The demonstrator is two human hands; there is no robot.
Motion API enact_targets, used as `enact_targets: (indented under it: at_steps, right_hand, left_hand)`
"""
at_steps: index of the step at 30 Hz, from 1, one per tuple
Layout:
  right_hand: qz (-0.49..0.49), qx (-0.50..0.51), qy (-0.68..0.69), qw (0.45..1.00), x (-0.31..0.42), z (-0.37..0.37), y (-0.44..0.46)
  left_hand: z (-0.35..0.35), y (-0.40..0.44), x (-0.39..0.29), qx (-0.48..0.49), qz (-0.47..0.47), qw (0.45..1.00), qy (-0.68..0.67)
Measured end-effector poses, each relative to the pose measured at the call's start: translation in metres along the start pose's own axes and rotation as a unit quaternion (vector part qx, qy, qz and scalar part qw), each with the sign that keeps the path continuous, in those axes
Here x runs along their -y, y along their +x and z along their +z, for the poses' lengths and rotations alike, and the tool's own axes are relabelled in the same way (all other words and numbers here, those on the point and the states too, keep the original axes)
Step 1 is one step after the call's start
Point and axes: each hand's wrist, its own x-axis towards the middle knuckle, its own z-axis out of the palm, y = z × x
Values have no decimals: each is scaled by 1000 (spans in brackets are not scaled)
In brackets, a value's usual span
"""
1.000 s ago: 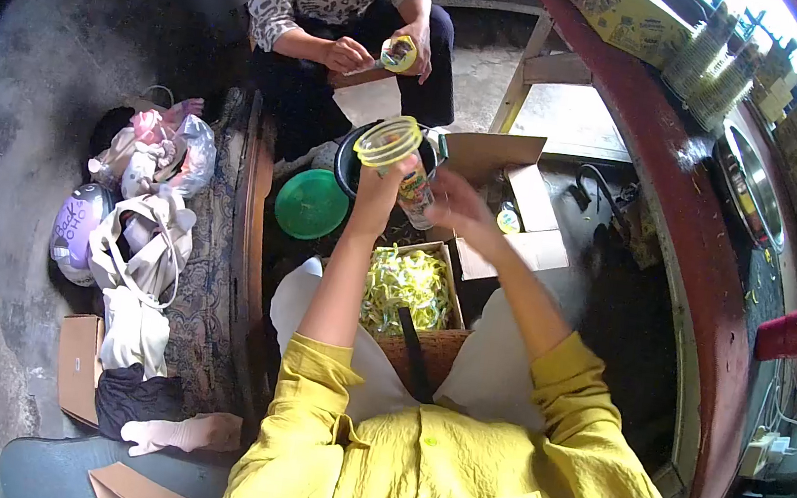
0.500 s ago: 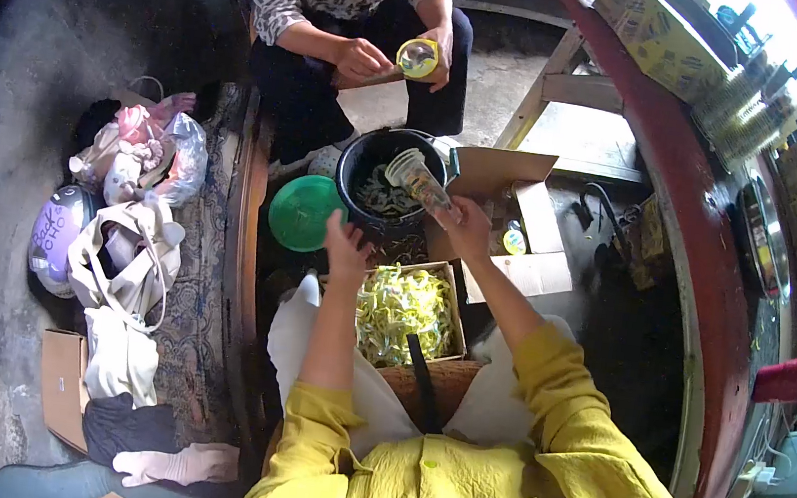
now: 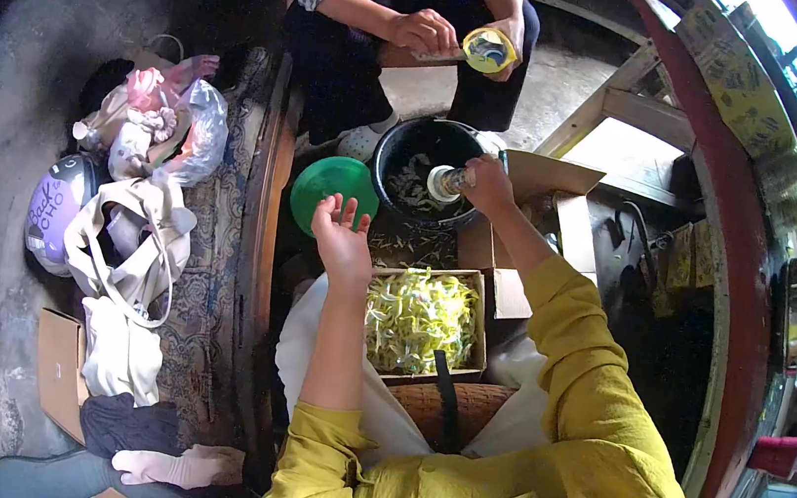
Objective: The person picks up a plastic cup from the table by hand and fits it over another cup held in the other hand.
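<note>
We have right hand (image 3: 490, 189) gripping cup (image 3: 444, 185), now tipped so its mouth faces bucket (image 3: 401, 150), left hand (image 3: 344, 247) spread.

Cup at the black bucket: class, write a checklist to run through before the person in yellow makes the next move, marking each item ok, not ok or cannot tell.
1. Cup in grip: ok, the right hand is closed around it.
2. Cup upright: not ok, it is tipped over with its rim end towards the bucket's inside.
3. Bucket uncovered: ok, pale pieces show inside.
4. Left hand free: ok, open and holding nothing.
5. Cup rim clear of the bucket: cannot tell from this view.
6. Box of yellow-green strips open: ok, the contents show.
</note>
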Motion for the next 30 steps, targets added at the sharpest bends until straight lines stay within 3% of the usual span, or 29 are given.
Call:
enact_targets:
  at_steps: [5,8,13,15,17,19,21,24,26,28,30]
  right_hand:
    - [-14,-78,56,995,-1,-27,4]
    - [-16,-176,83,981,-14,-73,6]
    - [-104,-316,85,939,-5,-247,-12]
    - [-171,-391,-28,904,-14,-318,-18]
    - [-144,-417,-115,890,-21,-381,-35]
    - [111,-397,-156,898,-38,-435,-48]
    - [-64,-437,-165,882,-53,-473,-63]
    - [-23,-384,10,923,-94,-513,-79]
    - [8,-362,-188,913,-157,-534,-73]
    - [28,-340,-351,872,-208,-543,-67]
    - [87,-324,-328,883,-218,-534,-67]
  left_hand:
    - [-4,5,-6,-6,13,1000,4]
    - [-15,15,-5,15,8,1000,8]
    - [-14,19,5,2,17,999,42]
    - [-14,19,11,6,19,998,53]
    - [-12,15,13,16,10,998,67]
    - [-13,11,14,23,18,995,98]
    - [-19,10,12,35,35,990,131]
    - [-26,13,12,61,68,981,169]
    - [-27,13,11,63,85,977,187]
    - [-24,14,10,11,44,988,148]
    - [-21,15,11,-15,20,992,120]
